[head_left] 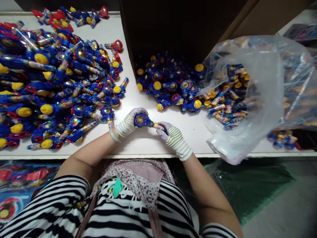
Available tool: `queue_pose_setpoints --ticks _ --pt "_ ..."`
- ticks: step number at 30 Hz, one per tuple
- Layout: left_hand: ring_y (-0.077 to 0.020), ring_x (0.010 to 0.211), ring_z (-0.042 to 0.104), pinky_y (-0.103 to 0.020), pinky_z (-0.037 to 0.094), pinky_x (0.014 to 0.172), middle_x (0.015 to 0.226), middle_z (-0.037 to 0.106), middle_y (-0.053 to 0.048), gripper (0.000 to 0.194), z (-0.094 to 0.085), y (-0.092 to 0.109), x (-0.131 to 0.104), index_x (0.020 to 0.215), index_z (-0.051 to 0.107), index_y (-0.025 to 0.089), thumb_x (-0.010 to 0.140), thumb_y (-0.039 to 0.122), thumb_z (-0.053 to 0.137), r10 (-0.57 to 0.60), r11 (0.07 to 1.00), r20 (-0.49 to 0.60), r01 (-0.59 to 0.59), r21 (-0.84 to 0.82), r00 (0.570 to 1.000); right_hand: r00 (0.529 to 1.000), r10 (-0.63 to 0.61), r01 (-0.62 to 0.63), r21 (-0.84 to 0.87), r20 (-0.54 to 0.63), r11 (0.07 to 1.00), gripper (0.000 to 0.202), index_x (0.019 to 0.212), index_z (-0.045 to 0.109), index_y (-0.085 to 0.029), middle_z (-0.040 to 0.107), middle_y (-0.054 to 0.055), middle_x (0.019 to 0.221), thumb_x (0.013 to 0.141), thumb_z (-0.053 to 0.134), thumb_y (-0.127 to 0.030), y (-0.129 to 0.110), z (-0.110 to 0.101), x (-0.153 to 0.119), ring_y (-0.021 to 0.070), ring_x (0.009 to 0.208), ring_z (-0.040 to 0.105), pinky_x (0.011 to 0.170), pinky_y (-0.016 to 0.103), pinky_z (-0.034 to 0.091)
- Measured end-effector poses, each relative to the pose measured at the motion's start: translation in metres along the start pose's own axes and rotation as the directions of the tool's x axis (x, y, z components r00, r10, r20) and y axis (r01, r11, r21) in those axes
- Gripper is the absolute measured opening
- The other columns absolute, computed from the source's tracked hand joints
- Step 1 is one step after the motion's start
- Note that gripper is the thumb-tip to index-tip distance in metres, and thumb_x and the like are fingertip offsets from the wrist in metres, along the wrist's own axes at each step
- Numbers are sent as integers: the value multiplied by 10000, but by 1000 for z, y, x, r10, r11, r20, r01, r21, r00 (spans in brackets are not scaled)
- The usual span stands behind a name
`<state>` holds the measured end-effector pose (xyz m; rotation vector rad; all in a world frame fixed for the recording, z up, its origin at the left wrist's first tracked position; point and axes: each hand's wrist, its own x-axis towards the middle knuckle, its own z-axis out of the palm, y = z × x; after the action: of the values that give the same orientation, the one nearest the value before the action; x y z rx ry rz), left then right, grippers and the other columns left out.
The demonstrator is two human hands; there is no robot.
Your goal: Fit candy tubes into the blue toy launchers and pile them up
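Note:
Between my two gloved hands, a blue plastic toy (142, 119) with a round head is held just above the white table. My left hand (128, 123), in a striped glove, is wrapped round the toy's head. At the other end, my right hand (174, 137) grips a small printed tube (158, 126) that lines up with the toy's neck. Whether the tube is fully joined to the toy I cannot tell. Both hands are closed, and the fingers partly hide what they hold.
A large heap of blue toys with tubes (74, 89) covers the left side. Ahead, more blue toys (173, 82) spill from a dark cardboard box (173, 26). An open clear plastic bag (264, 89) full of printed tubes (230, 105) lies at right. The table's front edge (138, 156) runs close to my body.

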<state>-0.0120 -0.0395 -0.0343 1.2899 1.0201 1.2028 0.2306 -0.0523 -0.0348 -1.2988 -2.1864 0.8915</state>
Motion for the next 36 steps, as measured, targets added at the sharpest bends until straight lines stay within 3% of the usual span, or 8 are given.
queue_pose_setpoints --ticks 6,13,19,23,27,30,33,36 --pt "-202 970 649 -372 529 940 1067 675 -66 462 1 -5 -2 1090 607 176 692 270 822 107 992 65 -111 63 992 995 45 -24 -240 85 970 418 1227 677 -171 745 134 1153 997 482 -460 -20 -8 -8 260 975 709 825 339 531" --pt "-177 869 662 -324 563 838 1002 688 -28 557 15 -4 -4 1053 587 196 607 327 893 -8 994 24 11 -109 1000 982 74 -10 -336 177 942 410 1209 682 -193 760 108 1088 1003 457 -467 -29 -11 -10 249 880 704 732 304 474" --pt "-188 733 620 -321 549 727 800 647 -62 504 26 13 8 807 660 147 886 623 514 -136 964 88 152 -220 987 982 133 -154 165 133 974 415 976 690 -211 717 61 872 978 459 -555 -34 -12 -15 189 769 638 689 277 448" --pt "-190 694 605 -310 523 683 783 663 -79 480 15 24 21 796 695 126 792 604 653 -168 972 307 209 -105 937 936 129 -319 632 328 706 541 827 610 -195 481 -46 565 917 473 -710 -25 8 -18 97 477 393 485 220 326" --pt "-201 665 604 -311 509 644 761 670 -89 468 6 24 27 789 717 125 763 590 671 -217 961 507 273 -39 834 742 -32 -591 676 669 441 695 814 532 -214 191 -133 438 878 243 -843 -17 47 -20 81 343 130 368 210 190" --pt "-204 690 609 -316 519 682 766 668 -83 432 1 21 25 793 719 135 807 556 628 -235 968 441 252 21 866 809 133 -524 601 572 603 692 873 553 -211 333 -86 477 930 165 -781 -21 51 -15 109 381 310 427 226 321" --pt "-212 801 621 -323 534 784 846 680 -77 376 -2 19 19 829 713 159 850 521 610 -129 987 162 111 118 978 912 316 -402 405 263 822 499 1024 593 -209 625 30 803 891 530 -686 -27 25 -7 166 718 586 638 260 445" --pt "-226 821 624 -345 543 792 873 689 -79 352 0 21 10 842 714 175 831 517 634 -73 986 83 59 156 994 934 288 -333 224 212 916 416 971 607 -206 646 60 888 858 645 -605 -31 6 -6 198 826 598 694 274 441"
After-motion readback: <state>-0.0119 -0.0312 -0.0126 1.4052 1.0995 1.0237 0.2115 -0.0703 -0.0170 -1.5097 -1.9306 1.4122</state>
